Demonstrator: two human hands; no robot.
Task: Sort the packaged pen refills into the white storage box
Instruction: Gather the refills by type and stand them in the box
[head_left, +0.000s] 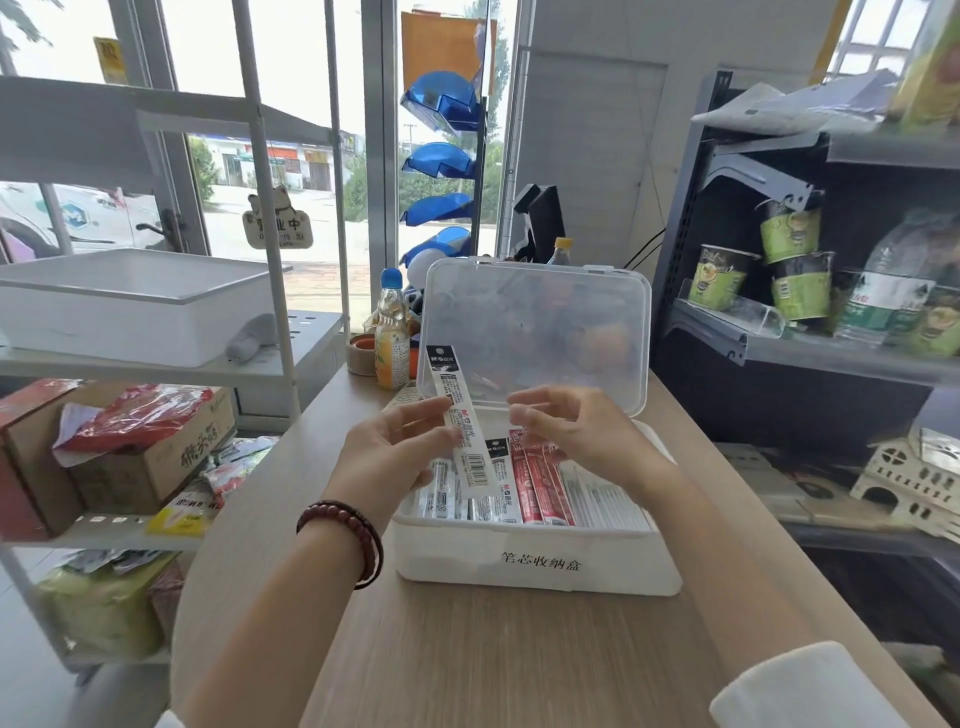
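**Head view: a black-headed pack held over the box**

The left hand (395, 447) pinches one packaged pen refill (457, 410) at mid-length, tilted, black header uppermost, just above the white storage box (535, 569) on the bench (519, 665). The right hand (566, 431) hovers beside it, fingers (524, 413) loosely curled and holding nothing. The clear lid (535, 322) stands open behind.

Inside, black-and-white packs (496, 499) lie at the left, red packs (540, 491) in the middle, and pale ones to the right. This pack likely belongs with its black-headed kin. Turn it parallel to that row, lower the bottom end first, and let the free hand part or steady the neighbours so it slides in flat.
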